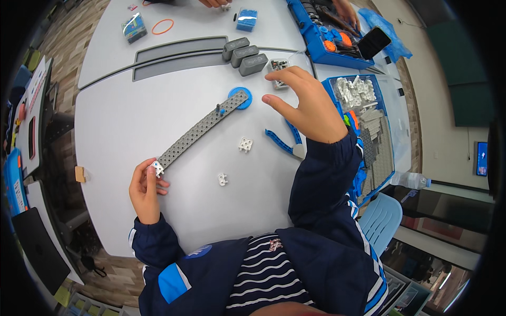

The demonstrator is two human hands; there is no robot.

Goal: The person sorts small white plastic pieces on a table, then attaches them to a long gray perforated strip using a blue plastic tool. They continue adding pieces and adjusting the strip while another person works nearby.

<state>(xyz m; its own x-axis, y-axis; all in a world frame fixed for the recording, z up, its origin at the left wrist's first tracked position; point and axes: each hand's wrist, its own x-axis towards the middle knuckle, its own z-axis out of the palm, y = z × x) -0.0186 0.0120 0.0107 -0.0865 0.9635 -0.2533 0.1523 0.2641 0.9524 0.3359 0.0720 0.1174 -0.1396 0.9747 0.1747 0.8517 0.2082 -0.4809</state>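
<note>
My left hand point(144, 192) is closed on the near end of a long grey perforated beam point(195, 132), where a white connector point(157, 168) shows at the fingertips. At the beam's far end sits a blue gear point(244, 102), and a blue pin point(222, 111) and a dark one stick up from it. My right hand point(310, 105) is raised with fingers apart, holding nothing, beside a small clear box of tiny parts point(278, 66). Below that hand lies a pair of blue-handled pliers point(279, 141), partly hidden by my sleeve. Two white connectors point(245, 145), point(223, 179) lie apart on the table.
Three grey blocks point(245, 55) stand near the table seam. On the right, a blue parts tray point(387, 113) holds white and grey pieces. Beyond are a blue toolbox point(311, 39), two small boxes point(246, 19), an orange ring point(162, 26) and another person's hands point(348, 13).
</note>
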